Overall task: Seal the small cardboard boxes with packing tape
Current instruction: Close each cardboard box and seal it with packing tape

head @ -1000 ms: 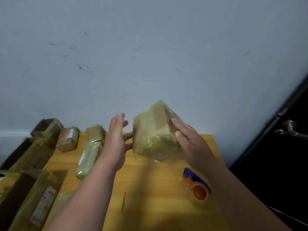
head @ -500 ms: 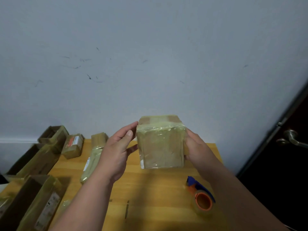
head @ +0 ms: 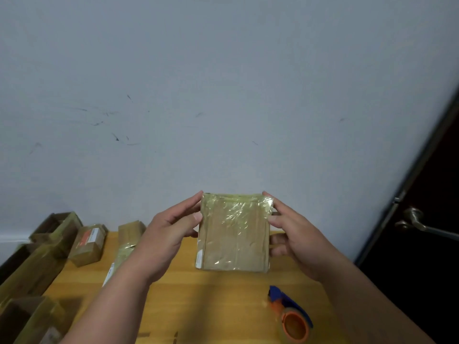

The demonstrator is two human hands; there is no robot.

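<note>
Both hands' grip (head: 171, 234) (head: 295, 234) holds taped box (head: 234, 234)

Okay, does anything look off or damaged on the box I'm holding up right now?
Nothing looks damaged. The box, held between the left hand and right hand, is covered in tape, which is wrinkled near its upper right corner. A bit of white label peeks out at its lower left edge.

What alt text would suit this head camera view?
Two bare hands, left hand and right hand, hold a small tape-wrapped brown cardboard box above a yellow wooden table; an orange-and-blue tape dispenser lies at right.
</note>
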